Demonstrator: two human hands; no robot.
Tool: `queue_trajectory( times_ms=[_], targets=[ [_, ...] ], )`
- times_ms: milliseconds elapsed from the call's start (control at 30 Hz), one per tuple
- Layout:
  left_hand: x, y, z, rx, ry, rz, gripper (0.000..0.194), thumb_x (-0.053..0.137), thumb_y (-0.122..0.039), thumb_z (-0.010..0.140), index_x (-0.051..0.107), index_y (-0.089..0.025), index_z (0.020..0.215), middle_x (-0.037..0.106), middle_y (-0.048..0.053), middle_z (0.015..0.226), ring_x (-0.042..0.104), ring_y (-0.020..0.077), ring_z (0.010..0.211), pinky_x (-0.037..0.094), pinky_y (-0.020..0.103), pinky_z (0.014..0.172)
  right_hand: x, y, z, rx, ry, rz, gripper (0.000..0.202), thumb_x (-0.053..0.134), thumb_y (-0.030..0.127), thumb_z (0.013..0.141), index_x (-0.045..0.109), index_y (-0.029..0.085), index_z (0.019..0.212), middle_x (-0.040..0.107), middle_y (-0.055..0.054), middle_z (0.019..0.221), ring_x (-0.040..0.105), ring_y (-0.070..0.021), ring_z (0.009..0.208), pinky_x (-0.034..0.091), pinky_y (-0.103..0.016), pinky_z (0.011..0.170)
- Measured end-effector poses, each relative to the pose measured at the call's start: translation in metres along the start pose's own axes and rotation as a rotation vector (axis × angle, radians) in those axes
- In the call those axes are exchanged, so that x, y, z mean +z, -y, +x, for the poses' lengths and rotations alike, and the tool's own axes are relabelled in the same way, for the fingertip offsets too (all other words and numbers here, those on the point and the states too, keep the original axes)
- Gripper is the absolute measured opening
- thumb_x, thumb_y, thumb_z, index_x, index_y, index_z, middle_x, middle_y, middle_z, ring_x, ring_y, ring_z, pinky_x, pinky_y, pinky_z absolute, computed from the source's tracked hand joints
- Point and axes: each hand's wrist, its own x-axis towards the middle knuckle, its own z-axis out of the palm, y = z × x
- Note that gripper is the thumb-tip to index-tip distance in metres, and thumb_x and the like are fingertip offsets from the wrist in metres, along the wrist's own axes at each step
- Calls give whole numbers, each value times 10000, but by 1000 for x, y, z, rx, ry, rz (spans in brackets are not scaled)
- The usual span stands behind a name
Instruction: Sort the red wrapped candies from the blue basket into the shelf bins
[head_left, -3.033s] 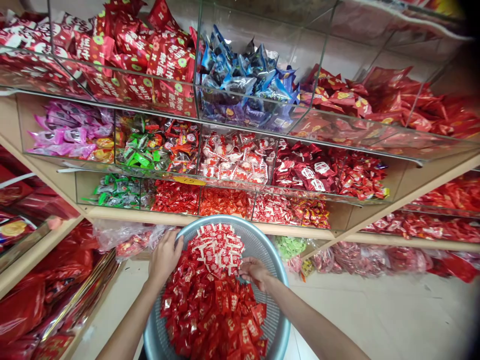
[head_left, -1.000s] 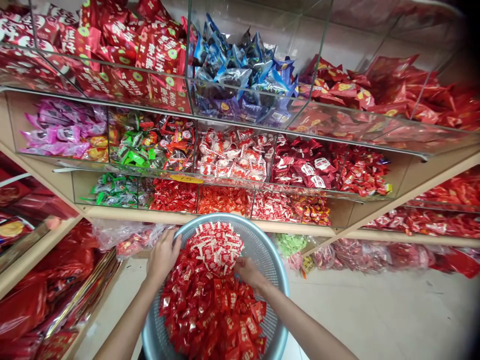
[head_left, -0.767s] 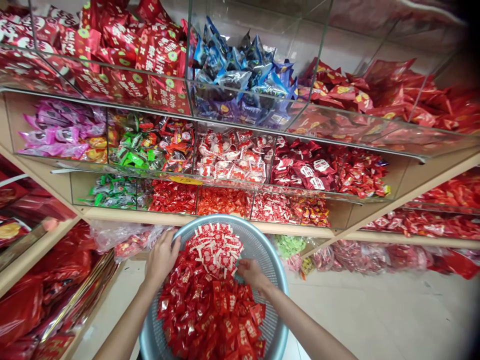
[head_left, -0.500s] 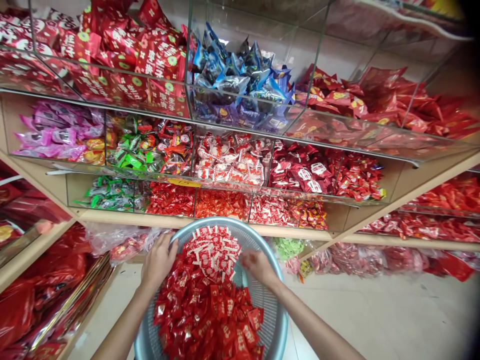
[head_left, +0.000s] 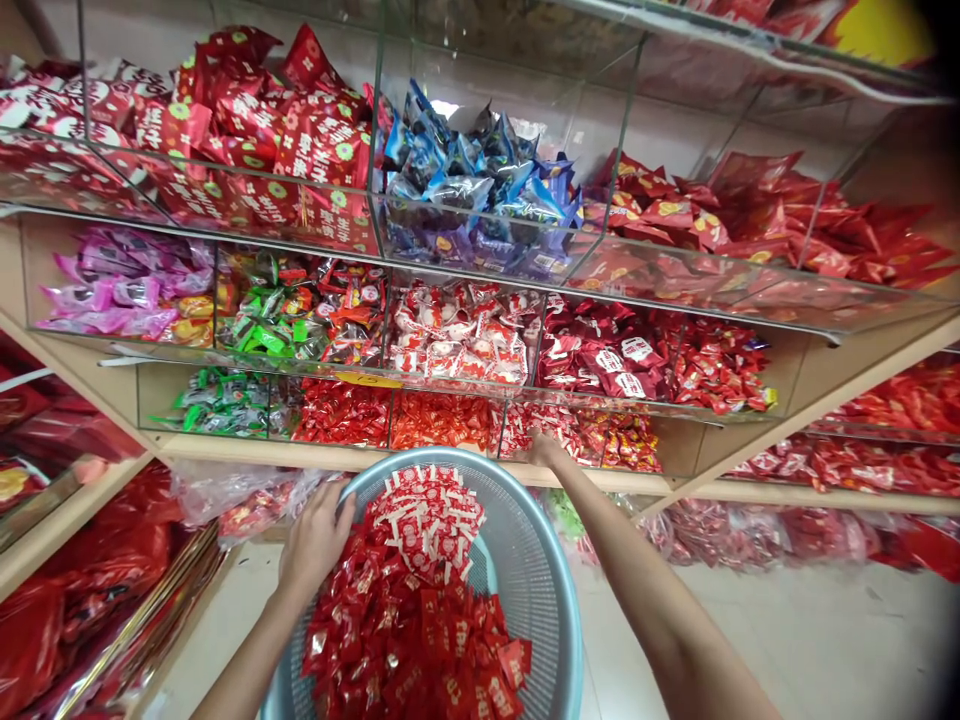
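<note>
The left hand (head_left: 316, 535) had its fingers hooked over the rim of the grey-blue basket (head_left: 529, 570), with red-and-white packets (head_left: 429, 515) just right of them and plain red packets (head_left: 412, 640) nearer the person. Beyond the basket, the right hand (head_left: 544, 450) was at the shelf sweets (head_left: 517, 425), its fingers too indistinct to tell whether wide or holding anything.

One camera sits on the person's head, looking ahead and down. The left hand (head_left: 316, 535) and the big basket (head_left: 564, 580) are close below it; the basket runs off the bottom edge. The right hand (head_left: 545, 451) and the shelves (head_left: 300, 453) are farther ahead. Floor (head_left: 757, 620) shows at lower right.
</note>
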Motion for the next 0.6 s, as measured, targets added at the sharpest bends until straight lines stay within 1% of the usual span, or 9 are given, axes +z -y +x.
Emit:
queue_trajectory(
  times_ms=[133, 233, 333, 400, 500, 533, 600],
  targets=[
    [-1, -2, 0, -6, 1, -4, 359, 320, -392, 909, 558, -201, 1097, 638, 71, 1055, 615, 222, 931, 472, 323, 769, -1, 0, 8, -40, 15, -7, 667, 738, 362, 640, 504, 149, 1228, 430, -253, 1299, 493, -364, 1149, 434, -408, 819],
    [-1, -2, -1, -11, 0, 10, 355, 316, -390, 915, 552, -203, 1102, 637, 67, 1065, 619, 217, 920, 470, 314, 748, -2, -5, 11, -78, -7, -5, 570, 708, 285, 674, 531, 153, 1199, 484, -219, 1253, 519, -313, 1125, 433, -356, 822],
    [-1, -2, -1, -14, 7, 37, 354, 311, -388, 919, 548, -202, 1105, 636, 62, 1075, 624, 215, 903, 465, 307, 718, -3, -9, 10, -85, -34, -5, 526, 688, 263, 699, 537, 166, 1193, 512, -183, 1228, 539, -272, 1100, 436, -319, 824],
    [0, -2, -2, -8, 8, 49, 353, 310, -387, 921, 547, -199, 1102, 636, 61, 1075, 627, 214, 894, 463, 304, 710, -1, -7, 8, -69, -47, -12, 533, 694, 276, 699, 535, 175, 1197, 500, -178, 1243, 530, -282, 1110, 440, -331, 828],
    [-1, -2, -2, 2, 4, 48, 348, 310, -383, 924, 544, -195, 1100, 637, 60, 1063, 628, 212, 891, 462, 302, 711, 4, 0, 4, -33, -89, -23, 546, 698, 267, 705, 524, 155, 1210, 456, -214, 1276, 473, -341, 1171, 438, -382, 839],
    [-1, -2, -2, 6, 2, 47, 347, 309, -381, 925, 544, -193, 1098, 638, 60, 1055, 627, 212, 896, 462, 302, 713, 7, 2, 3, -23, -108, -22, 529, 686, 250, 718, 522, 144, 1210, 447, -229, 1277, 465, -353, 1176, 439, -391, 834],
    [-1, -2, -2, 10, 0, 46, 344, 310, -377, 925, 548, -191, 1089, 640, 61, 1039, 627, 213, 896, 462, 300, 713, 11, 6, 2, -15, -149, -10, 461, 637, 206, 758, 528, 132, 1200, 453, -244, 1261, 485, -349, 1154, 443, -386, 816]
  ],
)
